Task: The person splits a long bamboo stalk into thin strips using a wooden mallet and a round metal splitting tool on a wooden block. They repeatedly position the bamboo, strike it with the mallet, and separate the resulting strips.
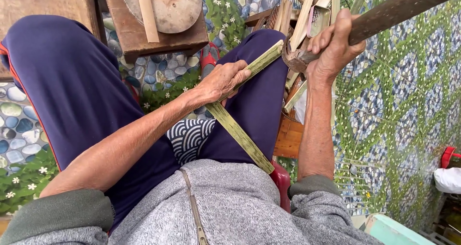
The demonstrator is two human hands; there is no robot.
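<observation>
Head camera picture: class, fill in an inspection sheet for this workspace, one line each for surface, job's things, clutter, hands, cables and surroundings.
Surface: no bench; the work rests on the lap, over the dark blue trousers.
Job's things: long green split bamboo strip lying across the right thigh; long dark-handled knife with a metal collar.
Clutter: pale cut bamboo slats piled in a wire basket; brown wooden stool bearing a round board.
Hands: left hand grips the strip; right hand is closed around the knife at its collar.
Cables: nothing seen.
Surroundings: pebble-and-vine patterned floor covering; red plastic seat edge.
</observation>
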